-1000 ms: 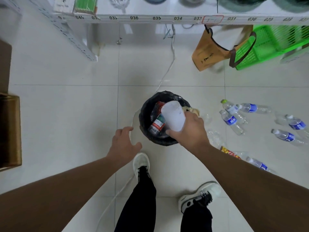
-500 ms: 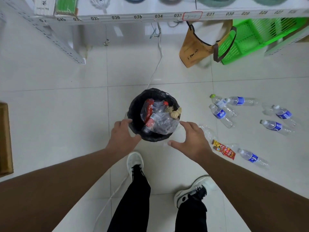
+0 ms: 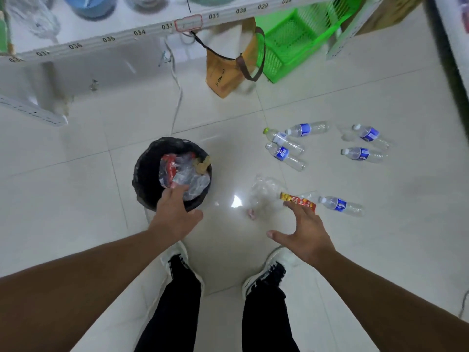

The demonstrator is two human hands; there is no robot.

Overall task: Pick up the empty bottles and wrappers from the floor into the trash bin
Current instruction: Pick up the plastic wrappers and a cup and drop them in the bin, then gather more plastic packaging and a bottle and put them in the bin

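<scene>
A black-lined trash bin (image 3: 146,171) stands on the floor, holding crushed plastic and red wrappers. My left hand (image 3: 175,214) rests over its near rim, fingers apart, holding nothing. My right hand (image 3: 305,232) hovers open just below a red-and-yellow wrapper (image 3: 298,200). A crumpled clear bottle (image 3: 265,189) lies left of the wrapper and a blue-label bottle (image 3: 340,204) right of it. Several more blue-label bottles (image 3: 285,153) lie farther back on the right.
A white numbered shelf (image 3: 101,41) runs across the top. A brown bag (image 3: 228,69) hangs beside a green basket (image 3: 291,44). A white cable (image 3: 177,97) trails down to the bin. A small pink scrap (image 3: 251,213) lies near my white shoes.
The white cup my right hand held over the bin is gone from it. That hand has swung right toward the wrapper. My left hand has moved onto the bin's rim.
</scene>
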